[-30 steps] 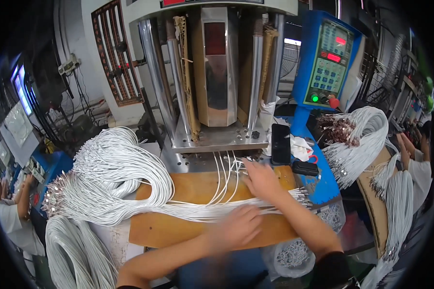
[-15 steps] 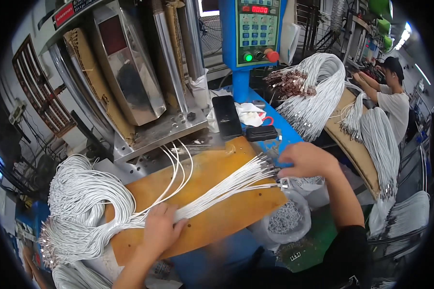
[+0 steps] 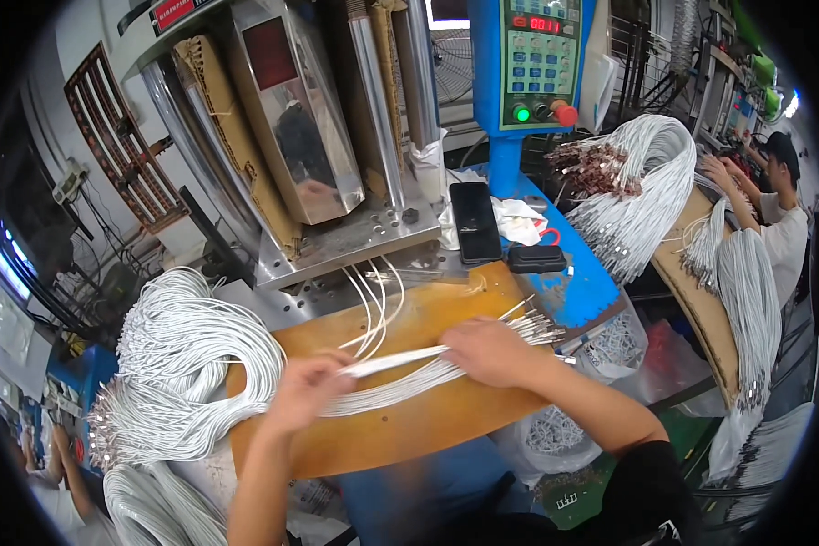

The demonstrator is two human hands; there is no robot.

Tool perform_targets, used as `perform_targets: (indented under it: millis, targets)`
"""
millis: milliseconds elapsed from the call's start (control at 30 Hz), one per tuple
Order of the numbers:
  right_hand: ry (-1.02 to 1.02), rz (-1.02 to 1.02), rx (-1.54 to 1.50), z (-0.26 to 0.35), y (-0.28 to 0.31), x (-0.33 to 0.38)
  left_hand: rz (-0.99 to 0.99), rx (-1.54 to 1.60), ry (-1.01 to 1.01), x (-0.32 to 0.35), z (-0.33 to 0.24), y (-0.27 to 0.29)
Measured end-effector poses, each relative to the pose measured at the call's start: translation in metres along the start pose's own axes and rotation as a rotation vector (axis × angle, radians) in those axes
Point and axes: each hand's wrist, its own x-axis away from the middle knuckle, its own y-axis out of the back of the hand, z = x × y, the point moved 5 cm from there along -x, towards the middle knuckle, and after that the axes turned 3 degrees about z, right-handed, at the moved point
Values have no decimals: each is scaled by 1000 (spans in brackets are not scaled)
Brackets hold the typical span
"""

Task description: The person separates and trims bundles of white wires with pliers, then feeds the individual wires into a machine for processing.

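Note:
An orange-brown board (image 3: 428, 439) lies in front of me, with a spread of white cables (image 3: 396, 389) across it, their metal-tipped ends toward the right. My right hand (image 3: 490, 353) is closed over part of these cables near the tips. To its left, my left hand (image 3: 308, 389) pinches the same lifted strands, its fingers slightly blurred. The strands between the hands run taut just above the board. A thick looped bundle of white cables (image 3: 187, 341) rests to the left of my left hand. A few separate cables (image 3: 370, 305) curve from the metal press base onto the board.
A press with a steel block (image 3: 305, 136) and posts stands behind the board. Right of it are a blue control box (image 3: 539, 68), a black phone (image 3: 474, 223) and a black case (image 3: 536, 258). Bags of small white pieces (image 3: 555, 429) sit below. A co-worker (image 3: 773, 209) works at far right.
My right hand has come left from beyond the cable tips onto the cables. My left hand has lifted strands off the board. The view has shifted left and the control box's display reading differs.

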Motion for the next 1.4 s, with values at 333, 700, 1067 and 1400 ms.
perform_targets:
  millis: [333,700,1067,1400]
  targets:
    - [-53,14,7,18,26,8,-133,-210,166,0,-2,-45]
    - [-69,-82,294,0,17,9,381,314,235,15,-12,-68]
    - [-71,-23,-460,22,42,-23,374,826,410,-66,15,-101]
    - [-233,-74,210,-52,21,-75,157,799,289,-85,34,-81]
